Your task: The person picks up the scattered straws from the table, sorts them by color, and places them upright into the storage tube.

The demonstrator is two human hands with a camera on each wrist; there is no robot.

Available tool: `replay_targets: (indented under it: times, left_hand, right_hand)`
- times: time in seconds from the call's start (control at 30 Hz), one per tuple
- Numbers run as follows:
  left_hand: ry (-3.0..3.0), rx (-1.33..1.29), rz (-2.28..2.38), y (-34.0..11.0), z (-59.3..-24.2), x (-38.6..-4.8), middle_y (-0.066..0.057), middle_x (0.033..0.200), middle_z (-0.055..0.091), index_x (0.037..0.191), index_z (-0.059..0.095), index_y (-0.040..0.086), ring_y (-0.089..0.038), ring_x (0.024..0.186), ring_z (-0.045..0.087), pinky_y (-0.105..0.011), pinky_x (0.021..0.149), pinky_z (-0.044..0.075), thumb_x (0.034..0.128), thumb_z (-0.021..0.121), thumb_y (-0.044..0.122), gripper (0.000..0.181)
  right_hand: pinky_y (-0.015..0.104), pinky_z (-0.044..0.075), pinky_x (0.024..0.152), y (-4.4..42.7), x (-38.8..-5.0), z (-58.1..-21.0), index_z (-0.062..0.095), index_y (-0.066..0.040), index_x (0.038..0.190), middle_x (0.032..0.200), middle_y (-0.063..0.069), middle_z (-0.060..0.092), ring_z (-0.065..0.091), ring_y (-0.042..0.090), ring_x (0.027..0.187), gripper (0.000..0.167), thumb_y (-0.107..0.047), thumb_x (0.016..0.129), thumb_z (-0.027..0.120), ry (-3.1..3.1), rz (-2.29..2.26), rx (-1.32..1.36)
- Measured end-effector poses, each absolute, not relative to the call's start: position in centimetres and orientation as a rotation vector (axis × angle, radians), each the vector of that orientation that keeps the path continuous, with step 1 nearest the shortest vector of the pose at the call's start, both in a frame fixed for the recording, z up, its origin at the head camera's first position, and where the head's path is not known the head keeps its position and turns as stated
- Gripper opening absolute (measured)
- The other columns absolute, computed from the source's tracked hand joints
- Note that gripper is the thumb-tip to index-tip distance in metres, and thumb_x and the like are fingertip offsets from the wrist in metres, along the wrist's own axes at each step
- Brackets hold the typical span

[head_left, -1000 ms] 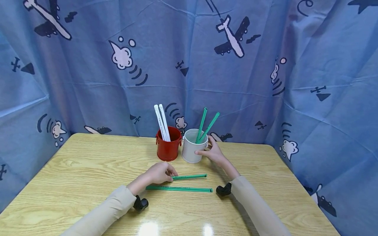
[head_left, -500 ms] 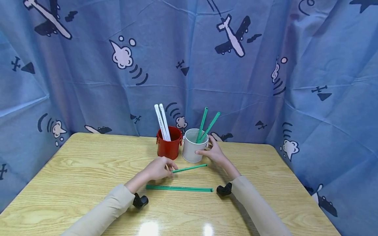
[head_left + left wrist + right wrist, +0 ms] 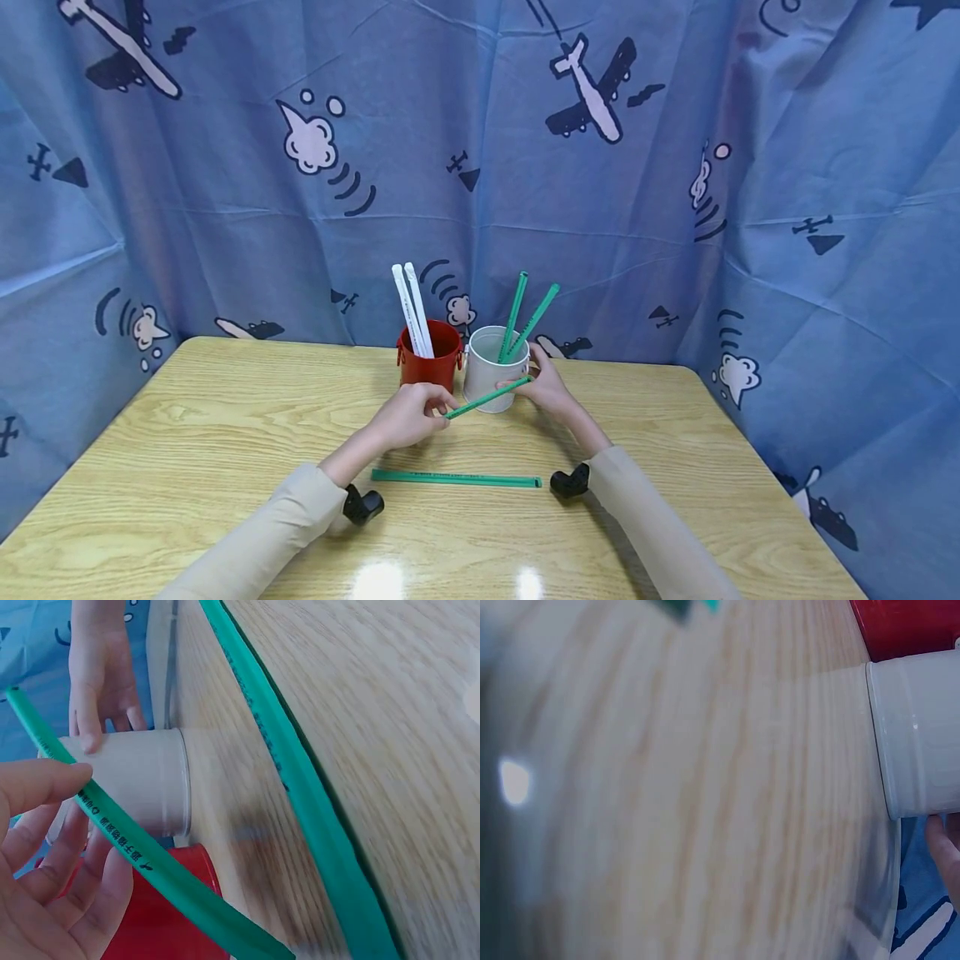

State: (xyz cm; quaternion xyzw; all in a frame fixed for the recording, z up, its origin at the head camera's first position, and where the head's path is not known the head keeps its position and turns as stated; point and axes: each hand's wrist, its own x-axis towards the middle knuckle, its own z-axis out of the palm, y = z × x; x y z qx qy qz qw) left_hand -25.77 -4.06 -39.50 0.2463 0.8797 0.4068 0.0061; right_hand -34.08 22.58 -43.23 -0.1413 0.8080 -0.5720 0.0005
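Observation:
My left hand (image 3: 411, 414) pinches a green wrapped straw (image 3: 487, 398) between thumb and fingers; in the left wrist view dark print runs along that straw (image 3: 124, 838). The straw is off the table and slants up to the right, its far end in front of the white bucket (image 3: 480, 383). My right hand (image 3: 547, 385) holds this bucket by its right side, thumb at the front. Two green straws (image 3: 528, 323) lean inside it. Nearer the front, another green straw (image 3: 457, 479) lies flat on the wooden table (image 3: 225, 467).
Left of the white bucket stands a red bucket (image 3: 431, 367) with two white wrapped straws (image 3: 414, 312) leaning in it; my left hand is just in front. A blue patterned curtain (image 3: 375, 167) hangs behind the table.
My left hand has lifted the green straw off the table and carried it away from me, toward the white bucket, its far end tilting upward. My right hand has stayed on the bucket.

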Motion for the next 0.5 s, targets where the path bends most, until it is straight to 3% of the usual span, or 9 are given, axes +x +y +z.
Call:
replay_targets:
  times: [0.27, 0.5]
  left_hand:
    - [2.747, 0.807, 1.425, -3.4, -38.8, -26.0, -0.002, 0.081, 0.064, 0.102, 0.069, 0.006, -0.011, 0.069, 0.052, -0.019, 0.062, 0.045, 0.0825, 0.071, 0.003, 0.019]
    - [2.747, 0.799, 1.482, -2.7, -38.1, -26.1, -0.005, 0.084, 0.067, 0.106, 0.069, 0.006, -0.011, 0.07, 0.054, -0.019, 0.063, 0.047, 0.083, 0.071, 0.004, 0.023]
  right_hand:
    - [0.053, 0.045, 0.102, 22.5, -34.0, -43.1, 0.032, -0.014, 0.145, 0.141, 0.015, 0.041, 0.046, 0.04, 0.129, 0.082, -0.012, 0.077, 0.079, 2.552, -1.775, -0.423]
    - [0.055, 0.042, 0.104, 22.5, -33.9, -43.1, 0.03, -0.014, 0.146, 0.143, 0.017, 0.039, 0.044, 0.042, 0.131, 0.081, -0.011, 0.079, 0.077, 2.537, -1.772, -0.412]
